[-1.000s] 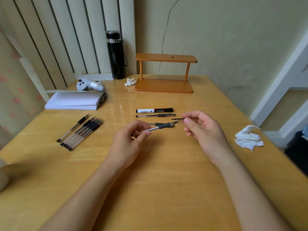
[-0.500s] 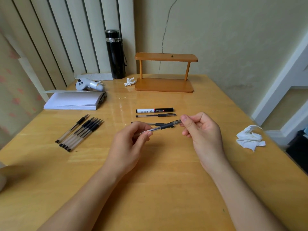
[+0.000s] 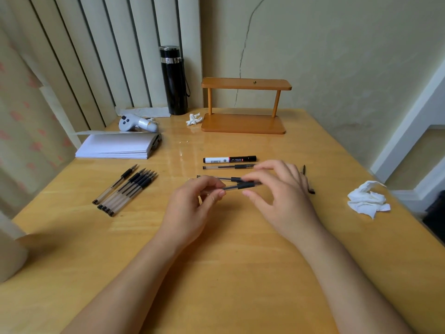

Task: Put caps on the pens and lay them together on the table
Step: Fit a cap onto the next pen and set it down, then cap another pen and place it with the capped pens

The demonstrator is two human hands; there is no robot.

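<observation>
My left hand [image 3: 192, 208] pinches the back end of a clear gel pen [image 3: 237, 186] with a black grip, held level just above the table [image 3: 240, 273]. My right hand [image 3: 281, 196] is blurred, with thumb and fingers spread around that pen's tip end. Behind it lie another clear pen [image 3: 216, 178], a further clear pen [image 3: 228, 167] and a black-and-white marker [image 3: 230, 159]. Several clear pens [image 3: 130, 191] lie side by side at the left. Two small dark caps [image 3: 304, 169] [image 3: 311, 191] rest right of my right hand.
A black flask [image 3: 173, 80] and a wooden shelf [image 3: 243, 124] stand at the back. A paper stack [image 3: 115, 147] and a white controller [image 3: 137, 122] are back left. A crumpled tissue [image 3: 367, 198] lies at the right edge, a paper roll [image 3: 9, 249] at the left.
My right hand moved in to the pen's tip with a pinched cap, and its fingers have now spread apart. My left hand kept hold of the pen.
</observation>
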